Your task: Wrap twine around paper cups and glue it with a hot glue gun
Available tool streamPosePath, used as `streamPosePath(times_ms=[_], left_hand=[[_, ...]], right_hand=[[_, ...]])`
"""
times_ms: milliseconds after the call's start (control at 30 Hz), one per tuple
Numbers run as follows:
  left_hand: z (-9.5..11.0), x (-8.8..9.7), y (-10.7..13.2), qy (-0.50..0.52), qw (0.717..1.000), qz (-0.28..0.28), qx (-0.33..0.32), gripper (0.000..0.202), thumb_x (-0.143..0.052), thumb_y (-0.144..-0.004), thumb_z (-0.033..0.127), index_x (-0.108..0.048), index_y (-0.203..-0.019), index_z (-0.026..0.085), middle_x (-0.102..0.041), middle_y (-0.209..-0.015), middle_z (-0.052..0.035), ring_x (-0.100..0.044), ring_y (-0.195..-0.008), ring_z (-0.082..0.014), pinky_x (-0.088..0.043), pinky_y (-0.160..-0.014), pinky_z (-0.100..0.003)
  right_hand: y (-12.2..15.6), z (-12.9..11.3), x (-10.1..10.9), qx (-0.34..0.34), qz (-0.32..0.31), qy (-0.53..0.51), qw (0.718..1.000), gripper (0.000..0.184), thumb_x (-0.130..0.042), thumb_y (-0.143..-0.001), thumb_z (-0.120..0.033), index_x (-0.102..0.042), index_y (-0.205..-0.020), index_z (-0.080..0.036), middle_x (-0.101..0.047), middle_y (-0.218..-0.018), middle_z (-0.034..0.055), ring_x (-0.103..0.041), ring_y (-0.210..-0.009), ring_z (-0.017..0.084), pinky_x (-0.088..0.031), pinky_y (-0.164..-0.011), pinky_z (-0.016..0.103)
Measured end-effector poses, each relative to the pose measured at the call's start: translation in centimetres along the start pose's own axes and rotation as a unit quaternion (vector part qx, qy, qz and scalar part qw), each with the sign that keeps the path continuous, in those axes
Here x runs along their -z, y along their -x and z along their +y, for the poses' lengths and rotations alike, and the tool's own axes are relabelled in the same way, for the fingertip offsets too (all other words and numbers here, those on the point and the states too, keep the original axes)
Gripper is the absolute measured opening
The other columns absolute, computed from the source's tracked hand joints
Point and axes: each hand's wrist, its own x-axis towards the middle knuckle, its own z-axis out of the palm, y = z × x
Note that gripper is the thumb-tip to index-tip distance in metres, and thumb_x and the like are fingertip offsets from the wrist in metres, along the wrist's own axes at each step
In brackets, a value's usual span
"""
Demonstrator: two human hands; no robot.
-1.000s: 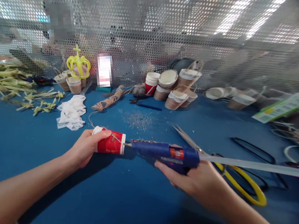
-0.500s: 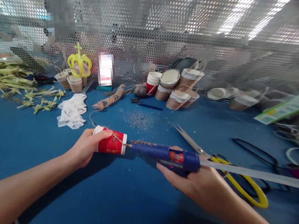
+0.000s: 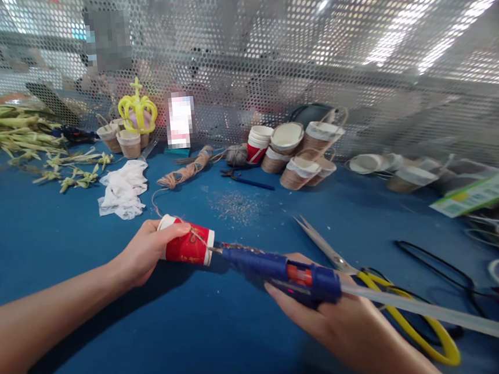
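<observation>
My left hand (image 3: 150, 251) is closed around a red paper cup (image 3: 189, 247) with a white rim and base, lying on its side in the grip. The thumb presses a thin piece of twine (image 3: 199, 236) against the cup's wall. My right hand (image 3: 326, 314) grips a blue hot glue gun (image 3: 278, 269), and a long clear glue stick (image 3: 435, 313) runs out of its back. The gun's metal nozzle meets the twine close to the cup's base. From the cup's rim the twine leads back to a bundle of twine (image 3: 187, 172) on the table.
Yellow-handled scissors (image 3: 343, 260) lie beside my right hand, near a black cable (image 3: 440, 266). Twine-wrapped cups (image 3: 298, 171) stand at the back beside pliers (image 3: 249, 181). White lace cloth (image 3: 124, 189), dried stalks (image 3: 12, 129) and a yellow crown (image 3: 138, 109) are to the left, before a perforated metal screen (image 3: 220, 50).
The view has tilted slightly, so everything sits a little lower. Both hands keep their holds, and the nozzle stays at the twine near the cup's base.
</observation>
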Motion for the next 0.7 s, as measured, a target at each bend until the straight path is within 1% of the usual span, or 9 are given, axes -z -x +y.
streamPosePath(times_ms=[100,333,467,567,700], left_hand=[[0.04,-0.03,0.04,0.004,1.0,-0.007,0.008,0.016,-0.065,-0.064,0.028,-0.066,-0.061,0.012,-0.067,-0.058,-0.0023,-0.058,-0.052,-0.0128,-0.041,-0.056,-0.022],[0.45,-0.11,0.03,0.009,1.0,0.008,0.005,0.017,-0.064,-0.065,0.027,-0.063,-0.058,0.012,-0.064,-0.052,-0.0012,-0.053,-0.047,-0.0113,-0.038,-0.051,-0.021],[0.5,-0.15,0.04,0.01,1.0,0.003,0.008,0.016,-0.063,-0.065,0.027,-0.063,-0.06,0.012,-0.064,-0.052,-0.0017,-0.054,-0.047,-0.0118,-0.038,-0.051,-0.022],[0.34,-0.05,0.02,0.014,1.0,0.0,0.007,0.016,-0.063,-0.065,0.028,-0.064,-0.06,0.012,-0.064,-0.054,-0.002,-0.054,-0.048,-0.0119,-0.039,-0.052,-0.022],[0.1,0.01,0.07,0.012,1.0,-0.004,0.008,0.017,-0.065,-0.064,0.028,-0.065,-0.061,0.012,-0.066,-0.056,-0.0024,-0.056,-0.05,-0.0117,-0.04,-0.053,-0.021]], right_hand=[[-0.16,-0.27,0.28,-0.013,0.006,0.0,1.0,0.015,-0.046,-0.075,-0.021,-0.057,-0.068,-0.029,-0.056,-0.051,0.0,-0.05,-0.044,0.016,-0.045,-0.042,0.027],[0.35,0.11,0.24,0.005,-0.016,0.016,1.0,0.015,-0.044,-0.077,-0.022,-0.059,-0.077,-0.025,-0.058,-0.056,-0.0001,-0.052,-0.049,0.014,-0.044,-0.043,0.023],[0.51,0.34,0.22,0.014,-0.029,0.016,0.999,0.016,-0.044,-0.078,-0.022,-0.059,-0.078,-0.026,-0.058,-0.058,-0.0006,-0.051,-0.049,0.013,-0.043,-0.043,0.023],[0.5,0.42,0.24,0.022,-0.027,0.008,0.999,0.016,-0.045,-0.077,-0.021,-0.059,-0.078,-0.027,-0.057,-0.057,-0.0008,-0.051,-0.05,0.013,-0.043,-0.043,0.023],[0.36,0.44,0.19,0.002,-0.013,0.0,1.0,0.015,-0.047,-0.075,-0.022,-0.06,-0.076,-0.029,-0.057,-0.054,0.0,-0.053,-0.052,0.016,-0.044,-0.047,0.026]])
